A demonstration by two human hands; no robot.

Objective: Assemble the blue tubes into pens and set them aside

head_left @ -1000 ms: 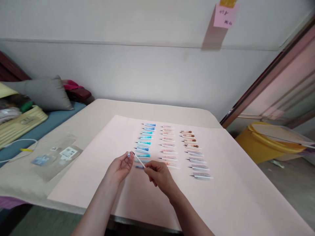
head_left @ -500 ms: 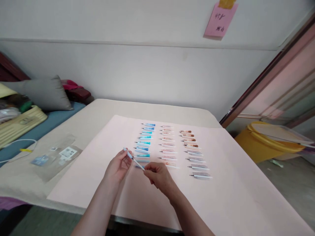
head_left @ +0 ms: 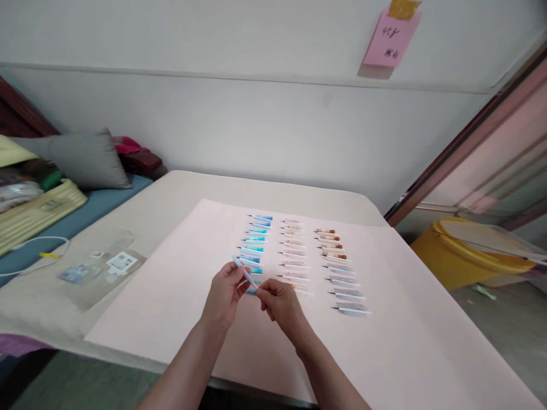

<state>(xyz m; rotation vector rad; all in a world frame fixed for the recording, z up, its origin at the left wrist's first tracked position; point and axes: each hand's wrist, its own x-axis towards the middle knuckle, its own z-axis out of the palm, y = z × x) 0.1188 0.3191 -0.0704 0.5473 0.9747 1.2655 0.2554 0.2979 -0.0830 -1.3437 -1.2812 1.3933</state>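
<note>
Both hands pinched nearly closed: left hand (head_left: 223, 296) grips one slim pale-blue pen barrel (head_left: 244, 270), right hand (head_left: 284, 307) one thin white stick (head_left: 255, 286) poking from it, above the pale pink paper sheet (head_left: 162, 307). Rightmost column: four brown-ended barrels (head_left: 335, 246), four translucent grey ones (head_left: 352, 308).

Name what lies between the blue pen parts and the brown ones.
In the head view, a column of pinkish pen parts lies between them.

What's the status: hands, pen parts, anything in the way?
Left hand gripping light-blue barrel, tilted. Right hand pinching white rod at barrel's lower end. Hands partly hide near end of blue column.
</note>
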